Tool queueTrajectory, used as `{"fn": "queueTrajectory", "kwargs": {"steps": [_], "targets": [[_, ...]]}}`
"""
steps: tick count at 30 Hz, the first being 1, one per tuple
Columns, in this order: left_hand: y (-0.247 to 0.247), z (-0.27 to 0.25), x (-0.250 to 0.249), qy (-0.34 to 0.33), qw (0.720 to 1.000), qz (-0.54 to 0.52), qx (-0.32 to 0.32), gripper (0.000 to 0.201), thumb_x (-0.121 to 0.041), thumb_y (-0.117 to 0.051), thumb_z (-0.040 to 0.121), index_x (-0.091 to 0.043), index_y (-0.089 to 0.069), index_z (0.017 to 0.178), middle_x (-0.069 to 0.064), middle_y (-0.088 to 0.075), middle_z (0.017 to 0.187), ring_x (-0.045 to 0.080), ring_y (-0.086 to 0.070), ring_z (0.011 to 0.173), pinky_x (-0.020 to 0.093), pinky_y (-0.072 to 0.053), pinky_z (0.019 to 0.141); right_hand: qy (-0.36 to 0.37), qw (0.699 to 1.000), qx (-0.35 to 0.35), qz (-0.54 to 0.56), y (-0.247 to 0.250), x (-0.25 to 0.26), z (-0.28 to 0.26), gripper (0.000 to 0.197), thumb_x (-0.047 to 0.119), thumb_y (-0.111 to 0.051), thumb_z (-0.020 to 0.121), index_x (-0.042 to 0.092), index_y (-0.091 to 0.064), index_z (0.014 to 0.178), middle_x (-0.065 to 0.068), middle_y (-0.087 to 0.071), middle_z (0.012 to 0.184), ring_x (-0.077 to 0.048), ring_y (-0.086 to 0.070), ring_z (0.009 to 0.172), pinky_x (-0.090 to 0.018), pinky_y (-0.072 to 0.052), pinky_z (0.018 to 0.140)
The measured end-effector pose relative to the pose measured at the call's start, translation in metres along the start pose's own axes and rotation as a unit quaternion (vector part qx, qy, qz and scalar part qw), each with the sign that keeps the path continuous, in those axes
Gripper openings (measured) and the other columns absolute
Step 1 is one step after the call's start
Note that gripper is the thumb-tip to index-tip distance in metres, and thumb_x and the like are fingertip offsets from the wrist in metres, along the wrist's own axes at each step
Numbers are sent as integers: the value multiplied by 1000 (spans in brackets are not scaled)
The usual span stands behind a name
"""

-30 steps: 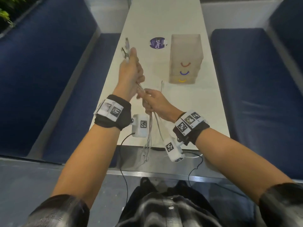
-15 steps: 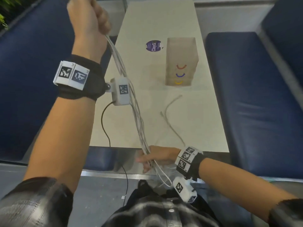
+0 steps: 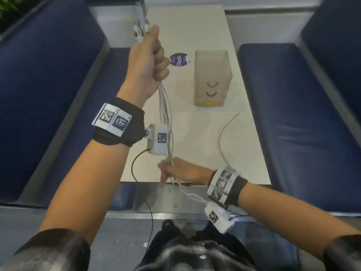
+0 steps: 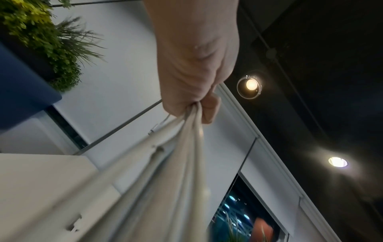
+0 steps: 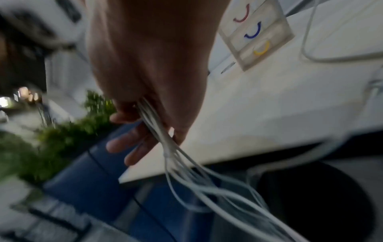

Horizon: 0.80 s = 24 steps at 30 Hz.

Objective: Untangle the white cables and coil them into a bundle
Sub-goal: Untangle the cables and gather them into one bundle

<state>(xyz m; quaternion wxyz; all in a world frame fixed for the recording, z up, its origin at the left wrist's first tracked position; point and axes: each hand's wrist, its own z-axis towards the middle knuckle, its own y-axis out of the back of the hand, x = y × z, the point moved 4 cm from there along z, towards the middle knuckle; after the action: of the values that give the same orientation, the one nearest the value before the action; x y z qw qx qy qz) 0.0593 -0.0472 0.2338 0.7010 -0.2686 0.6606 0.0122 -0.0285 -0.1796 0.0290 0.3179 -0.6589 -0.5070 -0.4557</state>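
A bunch of white cables (image 3: 165, 114) runs taut between my two hands above the near half of the table. My left hand (image 3: 149, 61) is raised in a fist round the upper end, and the plugs (image 3: 139, 33) stick out above it. In the left wrist view that left hand (image 4: 194, 81) squeezes the white cables (image 4: 182, 147) together. My right hand (image 3: 179, 171) holds the strands low at the table's near edge, some fingers loose. The right wrist view shows my right hand (image 5: 149, 101) pinching the white cables (image 5: 165, 139), whose slack loops hang below. One loose cable (image 3: 222, 137) lies curved on the table to the right.
A translucent drawer box (image 3: 213, 77) with red, blue and yellow handles stands mid-table, with a purple round sticker (image 3: 179, 59) to its left. Blue bench seats (image 3: 293, 124) flank the white table (image 3: 195, 26). Black sensor wires (image 3: 136, 165) hang from my wrists.
My left hand came down from high at the far left to over the table's left side. My right hand rose slightly from below the near edge up to it, still on the strands.
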Motion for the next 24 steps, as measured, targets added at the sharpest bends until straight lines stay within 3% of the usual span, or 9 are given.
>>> {"fn": "queueTrajectory", "kwargs": {"steps": [3,6,8,10,14,16,19,22,24], "targets": [[9,1,-18,-34,999,-27,-20,47,-32,-46,105,-24,-26,63,-2,-9,61,12,-7,48,23,-10,39,-96,995,7,4,-18,-58,-15,53,46,-39,102,15,-61,65,-33,-68,93,-35,-68,102,-33,-43,103],[17,2,-34,-62,996,-56,-31,48,-30,-45,105,-23,-28,61,-2,-10,61,12,-7,48,24,-9,40,-172,984,27,33,-23,-97,-22,71,66,-40,92,4,-70,75,-24,-69,88,-31,-67,103,-44,-39,108],[17,2,-37,-67,995,-62,-26,48,-31,-46,105,-23,-29,61,-2,-11,61,12,-7,48,25,-8,41,-203,973,62,85,-27,-111,-25,70,68,-36,92,10,-56,58,-25,-70,87,-32,-67,100,-46,-37,108],[16,1,-34,-63,997,-45,-19,47,-31,-45,105,-24,-27,62,-1,-10,62,13,-7,49,26,-7,42,-221,953,92,186,-30,-120,-26,67,66,-34,94,16,-42,50,-13,-66,64,-32,-69,86,-54,-38,105],[15,0,-23,-41,998,-35,-8,47,-34,-47,104,-24,-26,63,-2,-10,61,13,-6,50,26,-7,43,-249,936,70,238,-24,-132,-26,64,71,-49,85,14,-53,58,-10,-68,71,-31,-69,85,-50,-44,101],[15,0,-22,-29,999,-36,-3,48,-34,-47,104,-24,-27,62,-3,-11,59,13,-7,49,25,-7,42,-240,965,59,87,-20,-122,-32,59,67,-65,77,9,-67,90,-12,-71,102,-30,-64,104,-42,-43,104],[15,-1,-18,-12,1000,-16,22,47,-33,-48,104,-24,-26,63,-2,-10,60,13,-7,49,24,-9,40,-218,947,115,-206,-10,-96,-42,89,39,-79,78,11,-34,148,-7,-42,151,-28,-38,139,-28,-26,111],[10,-7,-5,23,999,19,45,47,-31,-51,102,-25,-23,64,-1,-10,59,13,-8,47,22,-10,39,-253,857,182,-411,21,-57,-48,83,41,-77,78,8,-40,145,-4,-57,132,-29,-50,125,-36,-38,105],[2,-13,10,51,996,35,59,47,-27,-53,100,-25,-21,66,-1,-9,59,13,-8,46,21,-10,39,-234,857,134,-440,48,-21,-48,68,46,-75,79,11,-53,134,0,-65,113,-26,-57,110,-34,-45,95]]}}
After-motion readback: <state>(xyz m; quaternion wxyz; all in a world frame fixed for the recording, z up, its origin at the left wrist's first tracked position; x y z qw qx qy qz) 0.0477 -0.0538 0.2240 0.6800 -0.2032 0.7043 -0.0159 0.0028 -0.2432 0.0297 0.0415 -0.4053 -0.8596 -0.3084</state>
